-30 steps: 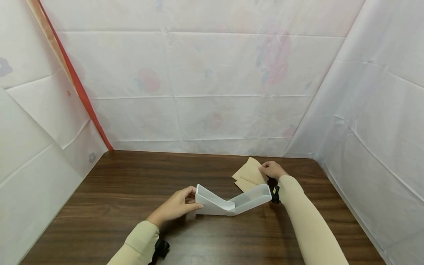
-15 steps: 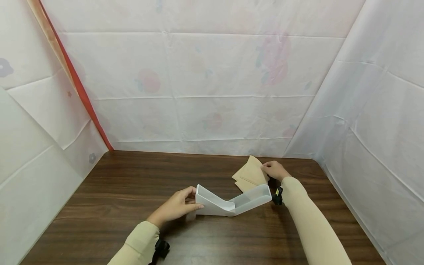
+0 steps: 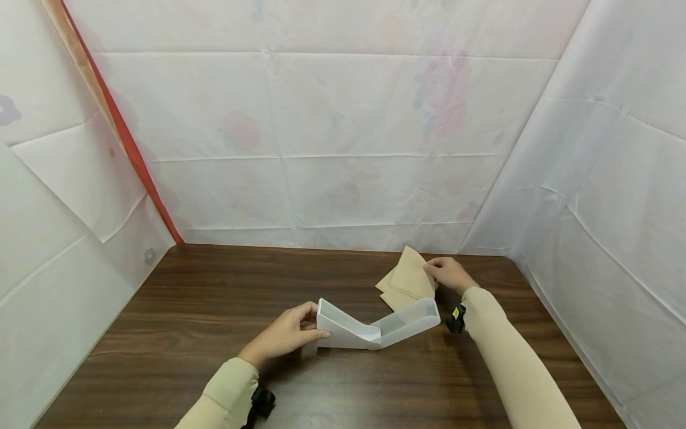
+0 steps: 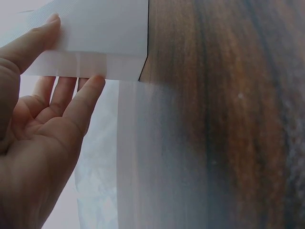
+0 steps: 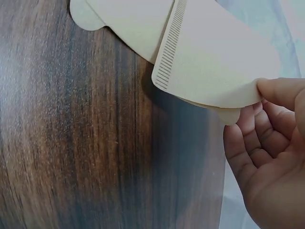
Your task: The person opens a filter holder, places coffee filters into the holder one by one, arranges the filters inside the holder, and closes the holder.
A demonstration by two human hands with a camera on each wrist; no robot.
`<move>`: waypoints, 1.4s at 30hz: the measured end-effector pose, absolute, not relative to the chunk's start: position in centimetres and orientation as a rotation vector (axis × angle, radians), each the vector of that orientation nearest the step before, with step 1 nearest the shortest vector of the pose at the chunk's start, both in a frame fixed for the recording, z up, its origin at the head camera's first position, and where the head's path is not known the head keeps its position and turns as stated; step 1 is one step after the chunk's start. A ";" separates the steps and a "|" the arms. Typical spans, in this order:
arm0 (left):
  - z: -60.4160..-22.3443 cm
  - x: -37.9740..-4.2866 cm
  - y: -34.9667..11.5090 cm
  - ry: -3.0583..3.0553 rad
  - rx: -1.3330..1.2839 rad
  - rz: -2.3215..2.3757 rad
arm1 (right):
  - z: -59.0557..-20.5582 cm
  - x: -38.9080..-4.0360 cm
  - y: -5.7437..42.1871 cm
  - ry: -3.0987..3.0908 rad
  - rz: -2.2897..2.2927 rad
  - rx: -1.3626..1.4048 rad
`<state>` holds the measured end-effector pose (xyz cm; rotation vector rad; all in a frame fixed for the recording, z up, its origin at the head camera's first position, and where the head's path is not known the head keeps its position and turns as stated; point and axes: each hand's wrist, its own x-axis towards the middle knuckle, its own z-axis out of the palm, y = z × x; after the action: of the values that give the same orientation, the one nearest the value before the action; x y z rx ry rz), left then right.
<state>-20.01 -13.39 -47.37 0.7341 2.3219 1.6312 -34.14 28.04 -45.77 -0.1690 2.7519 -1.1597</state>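
Evidently, both hands of the person are engaged over the dark brown wood-grain table (image 3: 187, 310). At left, the left hand (image 3: 282, 335) grips the outer end of a white, narrow, open-topped plastic container (image 3: 345, 329), with the thumb on one face and the fingers set against another. The container sits at the middle of the table, near its front. From its bend, a translucent, rounded plastic half (image 3: 409, 322) slopes upward to the right; the two parts are joined and form a shallow V.

Behind that translucent half lie flat lower sheets of tan paper (image 3: 395, 299), partly covered. Over them rests a fan-shaped tan paper filter (image 3: 414, 277), its crimped seam showing in the right wrist view. At right, the right hand (image 3: 450, 274) pinches the edge of this filter between thumb and fingers. A further tan edge shows beneath it at the fingers; whether one layer or more is caught cannot be told.

In this inspector's judgement, the step in hand is parting the upper filter from the pile while the container is steadied. The next move would call for a light, firm pinch, a check for clinging sheets, and no drag against the translucent half
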 end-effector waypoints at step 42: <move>-47.8 -20.4 -13.5 2.319 0.750 1.631 | -39.6 -29.6 25.9 2.849 -1.352 -0.621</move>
<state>-20.44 -13.47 -47.78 0.7504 2.3188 1.6309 -29.56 25.93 -39.55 -0.6215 2.8486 -1.3519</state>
